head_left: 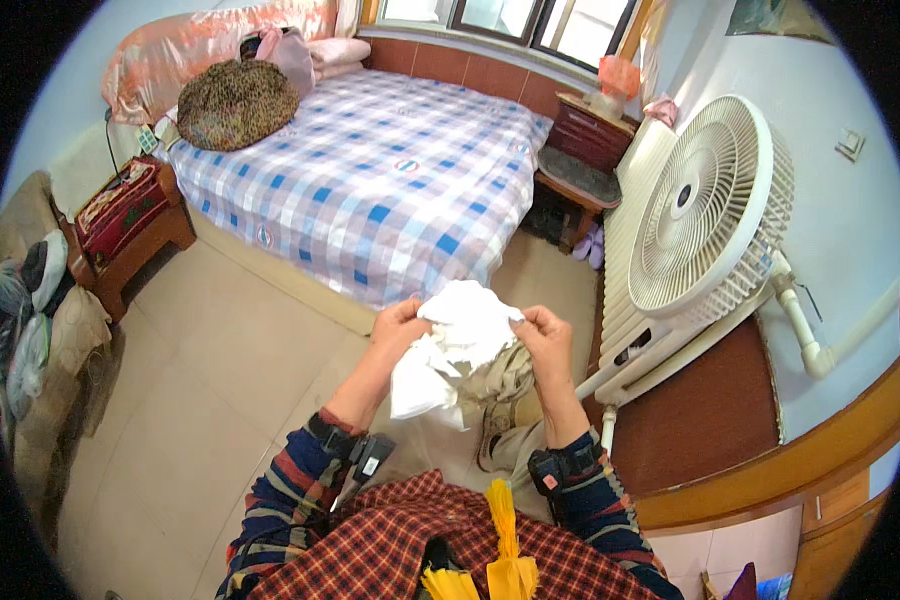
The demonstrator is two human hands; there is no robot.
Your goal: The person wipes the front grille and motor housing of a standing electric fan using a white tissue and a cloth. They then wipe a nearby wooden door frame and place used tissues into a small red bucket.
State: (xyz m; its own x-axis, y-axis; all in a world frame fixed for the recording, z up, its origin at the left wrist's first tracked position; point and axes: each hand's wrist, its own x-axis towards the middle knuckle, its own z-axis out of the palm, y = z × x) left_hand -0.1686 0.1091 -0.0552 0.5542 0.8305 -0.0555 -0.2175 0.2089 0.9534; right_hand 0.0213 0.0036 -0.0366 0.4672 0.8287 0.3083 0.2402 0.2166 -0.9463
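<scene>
Two edges of a crumpled white cloth (467, 322) are pinched apart by left hand (397, 330) and right hand (548, 348), mid-frame; checked bedsheet (370, 205) ends above, tiled floor (195, 350) stretches lower left.

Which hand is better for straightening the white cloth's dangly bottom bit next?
Probably the left hand: the lower flap of the white cloth hangs close to it. The right hand grips the opposite side, farther from that flap.
</scene>
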